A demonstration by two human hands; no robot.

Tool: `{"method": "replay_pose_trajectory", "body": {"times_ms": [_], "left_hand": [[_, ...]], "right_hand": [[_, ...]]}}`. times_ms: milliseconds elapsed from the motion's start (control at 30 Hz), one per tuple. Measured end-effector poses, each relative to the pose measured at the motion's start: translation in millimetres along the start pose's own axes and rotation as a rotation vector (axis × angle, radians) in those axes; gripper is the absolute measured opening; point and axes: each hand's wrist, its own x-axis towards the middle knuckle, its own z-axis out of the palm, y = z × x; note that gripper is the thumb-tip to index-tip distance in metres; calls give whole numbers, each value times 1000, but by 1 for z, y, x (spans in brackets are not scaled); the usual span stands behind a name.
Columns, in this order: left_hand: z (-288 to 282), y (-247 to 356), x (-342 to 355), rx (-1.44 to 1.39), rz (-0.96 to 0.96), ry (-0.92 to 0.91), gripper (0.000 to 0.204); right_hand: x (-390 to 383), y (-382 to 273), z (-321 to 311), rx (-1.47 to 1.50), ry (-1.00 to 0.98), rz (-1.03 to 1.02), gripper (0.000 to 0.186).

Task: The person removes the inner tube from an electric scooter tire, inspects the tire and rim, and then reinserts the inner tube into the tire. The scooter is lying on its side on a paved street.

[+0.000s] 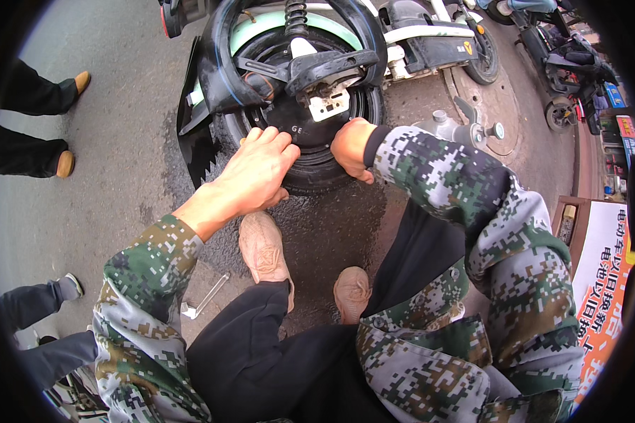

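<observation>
1. On your left, a silver long-handled tool [208,296] lies on the ground near your left shoe [264,247]; if you step on it, your foot could probably slide.
2. Your left hand [257,169] could slip if the rubber is wet. Its fingers are bent and close together, over the left side of the tyre [312,178]; I cannot tell whether they clamp its edge.
3. In the middle, the lower part of the tyre lies between your two hands, above the wet ground [331,229]. Uneven pushing could turn the wheel and pinch a finger.
4. Your right hand [353,146] is at the tyre's right side, near the white metal bracket [329,106], whose edge could scrape your knuckles. Its fingers are curled; their grip is hidden.
</observation>
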Motion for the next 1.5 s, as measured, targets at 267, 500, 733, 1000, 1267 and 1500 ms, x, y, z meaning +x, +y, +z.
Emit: {"method": "replay_pose_trajectory", "body": {"times_ms": [267, 500, 733, 1000, 1267, 1500], "left_hand": [[-7, -4, 3, -48, 16, -13, 63], [-5, -5, 1, -36, 20, -15, 64], [-6, -4, 1, -41, 4, -39, 61], [-6, -5, 1, -71, -2, -12, 62], [-4, -6, 0, -49, 13, -7, 59], [-6, -4, 1, -45, 2, -27, 59]], "right_hand": [[-25, -6, -22, 722, 350, -384, 69], [-14, 12, -2, 245, 7, -132, 64], [-4, 8, -2, 115, -51, -69, 66], [-25, -5, -29, 751, 256, -432, 75], [-26, 4, -14, 611, 246, -297, 70], [-11, 4, -7, 399, -9, -183, 74]]}}
